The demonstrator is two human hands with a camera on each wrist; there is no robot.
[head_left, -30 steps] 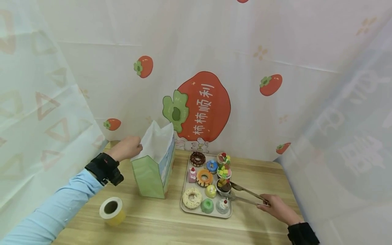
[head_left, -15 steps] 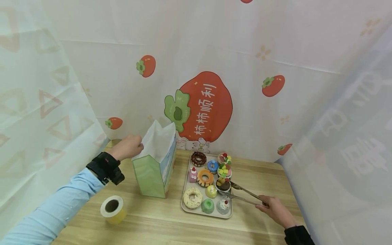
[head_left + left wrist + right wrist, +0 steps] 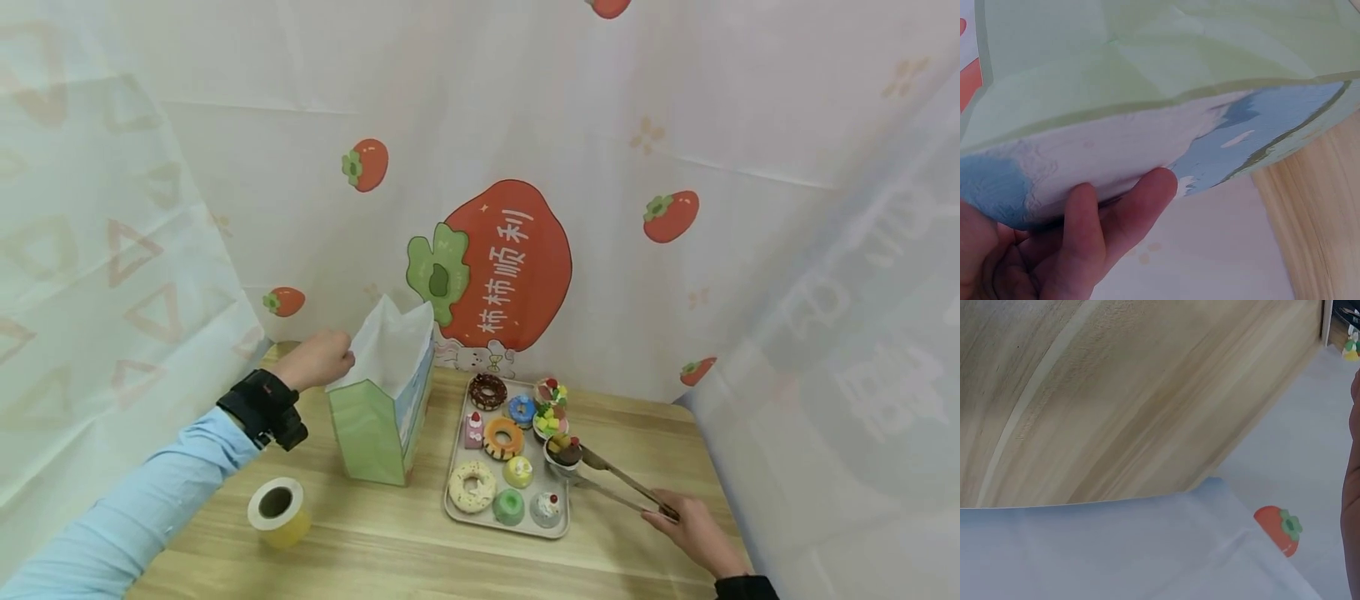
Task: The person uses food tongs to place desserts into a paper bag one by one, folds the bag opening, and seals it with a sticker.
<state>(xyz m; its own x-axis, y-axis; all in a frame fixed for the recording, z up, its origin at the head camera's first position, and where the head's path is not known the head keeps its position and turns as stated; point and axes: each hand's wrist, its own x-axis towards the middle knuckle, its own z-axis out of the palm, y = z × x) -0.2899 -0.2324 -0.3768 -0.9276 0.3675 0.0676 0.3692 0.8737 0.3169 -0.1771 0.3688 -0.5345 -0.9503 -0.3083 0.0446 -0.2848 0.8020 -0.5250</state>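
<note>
Metal tongs (image 3: 630, 483) are in my right hand (image 3: 701, 533), at the right of the head view. Their tips pinch a chocolate cupcake (image 3: 564, 452) in a pale cup, over the right rim of the baking tray (image 3: 447, 479). On the left, a green and blue paper bag (image 3: 367, 437) stands upright with its mouth open. My left hand (image 3: 318, 360) grips its upper left edge; in the left wrist view two fingertips (image 3: 1159, 181) lie against the bag's printed side. The right wrist view catches only a strip of my right hand (image 3: 1352, 469).
Several other sweets stay on the tray, among them an orange ring donut (image 3: 503, 439), a cream donut (image 3: 472, 487) and a fruit cupcake (image 3: 551, 421). A roll of yellow tape (image 3: 279, 517) stands at the front left. Printed cloth (image 3: 510, 108) hangs behind the table.
The tongs have closed around the chocolate cupcake and shifted it right, from inside the tray to over its edge. My left hand keeps its hold on the bag.
</note>
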